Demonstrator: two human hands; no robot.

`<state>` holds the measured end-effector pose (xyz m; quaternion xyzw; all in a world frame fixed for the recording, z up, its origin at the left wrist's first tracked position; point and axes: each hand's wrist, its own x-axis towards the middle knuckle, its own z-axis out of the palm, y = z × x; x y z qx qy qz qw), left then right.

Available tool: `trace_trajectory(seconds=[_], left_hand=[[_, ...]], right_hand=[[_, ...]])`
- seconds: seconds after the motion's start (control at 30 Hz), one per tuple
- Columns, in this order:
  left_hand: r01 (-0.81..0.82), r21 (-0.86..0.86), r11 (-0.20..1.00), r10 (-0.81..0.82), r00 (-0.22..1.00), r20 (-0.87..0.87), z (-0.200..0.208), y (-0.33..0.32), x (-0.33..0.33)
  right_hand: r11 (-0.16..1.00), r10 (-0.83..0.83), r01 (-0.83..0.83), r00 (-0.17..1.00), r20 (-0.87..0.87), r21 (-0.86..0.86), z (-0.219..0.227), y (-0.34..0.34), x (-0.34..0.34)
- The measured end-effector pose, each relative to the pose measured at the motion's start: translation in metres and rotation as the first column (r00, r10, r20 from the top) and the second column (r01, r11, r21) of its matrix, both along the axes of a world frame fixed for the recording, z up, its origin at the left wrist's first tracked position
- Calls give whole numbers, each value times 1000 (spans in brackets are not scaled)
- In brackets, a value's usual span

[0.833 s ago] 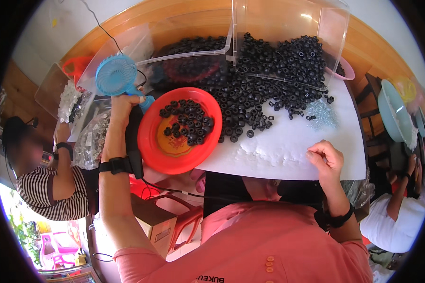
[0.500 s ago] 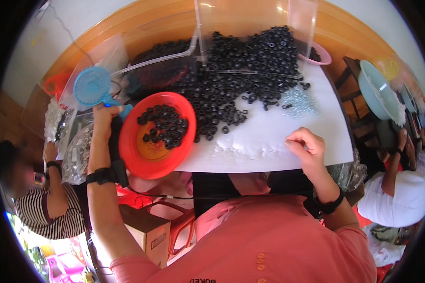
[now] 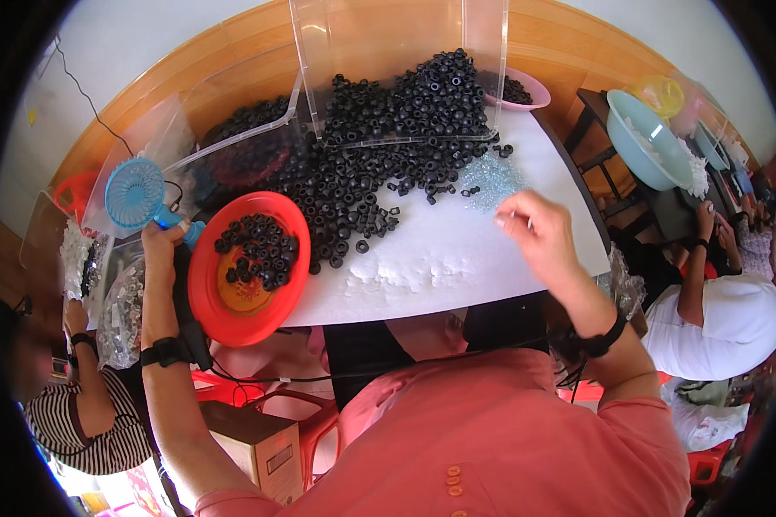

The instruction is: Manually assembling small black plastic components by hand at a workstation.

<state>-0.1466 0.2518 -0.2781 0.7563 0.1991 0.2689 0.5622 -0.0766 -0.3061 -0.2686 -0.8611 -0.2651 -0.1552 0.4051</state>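
My left hand (image 3: 164, 245) is closed round the handle of a blue handheld fan (image 3: 135, 193), at the left beside a red plate (image 3: 200, 284). The plate holds several small black ring-like pieces (image 3: 272, 250) and tilts at the table's near edge. My right hand (image 3: 539, 234) hovers over the right part of the white tabletop, thumb and fingertips drawn together; what is between them, if anything, is too small to tell. Just beyond those fingertips lies a loose patch of small clear, pale-blue pieces (image 3: 494, 179). A large heap of black pieces (image 3: 353, 185) spreads across the table's middle.
A clear plastic bin (image 3: 379, 43) with black pieces stands at the back, a pink bowl (image 3: 536, 91) behind it. Clear bags (image 3: 122, 314) lie at left. A light-blue basin (image 3: 642, 146) is at far right. Other people sit on both sides. A cable crosses below the table edge.
The view has shifted, so the table sits farther left. My right hand has moved forward, nearer the clear pieces. My left hand stays on the fan.
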Motion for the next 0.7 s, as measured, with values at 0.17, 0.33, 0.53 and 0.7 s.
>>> trace_trajectory(seconds=[0.17,0.33,0.53,0.7], left_hand=[[-49,8,999,49,999,20,5,-6,-8],[-159,145,977,169,984,-57,1,-10,-4],[-54,19,998,53,997,47,5,-23,-22],[-64,-21,998,65,997,43,9,-28,-35]], right_hand=[[924,82,-3,978,190,-382,14,12,28],[775,223,-54,956,192,-629,4,28,46],[632,248,-42,957,150,-774,9,38,46],[576,329,-49,928,177,-816,10,44,45]])
